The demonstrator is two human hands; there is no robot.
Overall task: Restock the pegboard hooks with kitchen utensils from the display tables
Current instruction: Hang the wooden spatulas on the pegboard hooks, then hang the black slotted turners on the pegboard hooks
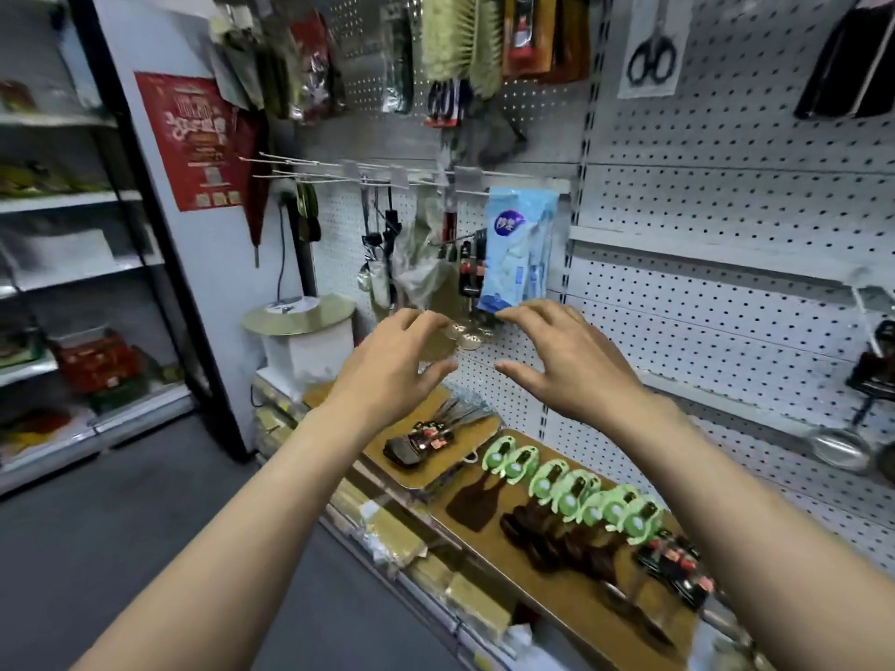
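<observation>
Both arms reach forward toward the white pegboard (717, 307). My left hand (397, 360) and my right hand (557, 355) hover side by side with fingers spread and nothing in them, just below a blue packet (520, 244) and dark packaged utensils (472, 268) that hang on hooks. Small metal strainers (467, 337) dangle between the two hands. Below, a wooden board (484, 549) carries a row of green-carded dark utensils (576, 496). A second board (465, 443) holds black packaged utensils (421, 438). Bare hooks (310, 168) stick out above.
Scissors (651, 53) and brushes (460, 36) hang higher on the pegboard. A metal ladle (840, 445) hangs at the right. A round gold-topped stand (300, 318) sits left of the boards. A glass-door cooler (72, 283) fills the left side, with grey floor (145, 549) in front.
</observation>
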